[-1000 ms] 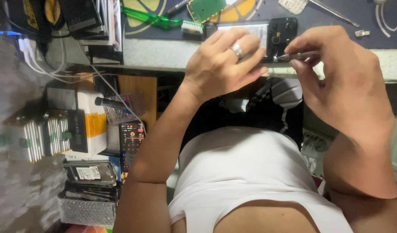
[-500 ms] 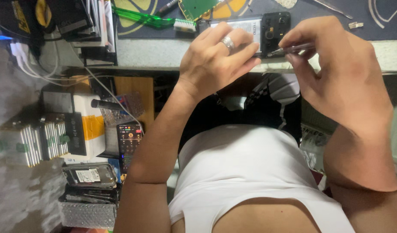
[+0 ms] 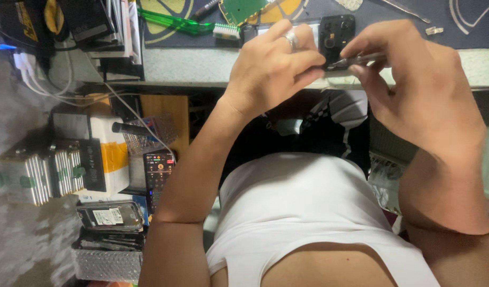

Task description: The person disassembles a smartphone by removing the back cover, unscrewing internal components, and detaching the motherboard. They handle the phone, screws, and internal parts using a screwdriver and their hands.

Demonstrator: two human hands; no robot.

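Note:
A dark phone (image 3: 337, 33) with its back off lies at the front edge of the workbench (image 3: 186, 65). My left hand (image 3: 273, 66), a ring on one finger, grips the phone's near end with curled fingers. My right hand (image 3: 414, 85) pinches thin metal tweezers (image 3: 356, 60), their tip at the phone's edge beside my left fingertips. Most of the phone's body is hidden behind my left hand.
A green circuit board (image 3: 243, 7), a green plastic tool (image 3: 175, 22) and a small brush head (image 3: 226, 31) lie on the dark mat behind. White cables (image 3: 53, 79) hang at left. Stacked phones (image 3: 109, 217), boxes (image 3: 101, 159) and a remote (image 3: 158, 175) sit below the bench.
Both hands and the phone have shifted slightly upward in view. The tweezers stay at the phone's edge and the grips are unchanged.

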